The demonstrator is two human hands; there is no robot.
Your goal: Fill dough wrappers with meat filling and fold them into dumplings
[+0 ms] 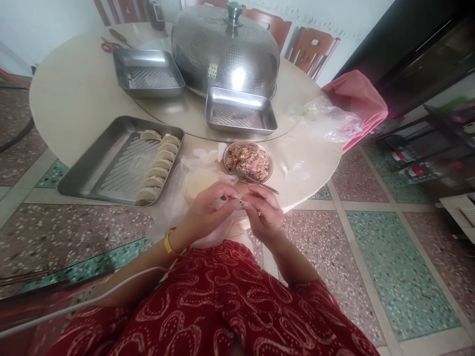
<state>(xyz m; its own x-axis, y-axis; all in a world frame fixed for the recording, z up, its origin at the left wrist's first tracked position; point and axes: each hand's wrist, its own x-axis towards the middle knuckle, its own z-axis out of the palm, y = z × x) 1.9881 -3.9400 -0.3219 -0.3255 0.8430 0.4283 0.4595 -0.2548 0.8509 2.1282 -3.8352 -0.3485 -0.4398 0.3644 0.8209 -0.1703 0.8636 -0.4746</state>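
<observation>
My left hand [217,202] and my right hand [264,207] meet over the table's near edge, fingertips pinched together on a dumpling [242,202]. Only a thin pale edge of it shows; the fingers hide the rest. Just beyond the hands is a bowl of minced filling [248,159], with a metal spoon [256,181] resting across its near rim. A stack of round dumpling wrappers [198,183] lies on clear plastic beside my left hand. Folded dumplings [159,170] line the right side of a large metal tray [106,163] to the left.
Two smaller metal trays [150,89] [241,123] stand farther back, before a big perforated steel dome lid [226,54]. Red-handled scissors [110,46] lie at the back left. Plastic bags [330,118] and a pink cloth-like cover [358,101] are at the right edge. A white cable [92,299] crosses my left forearm.
</observation>
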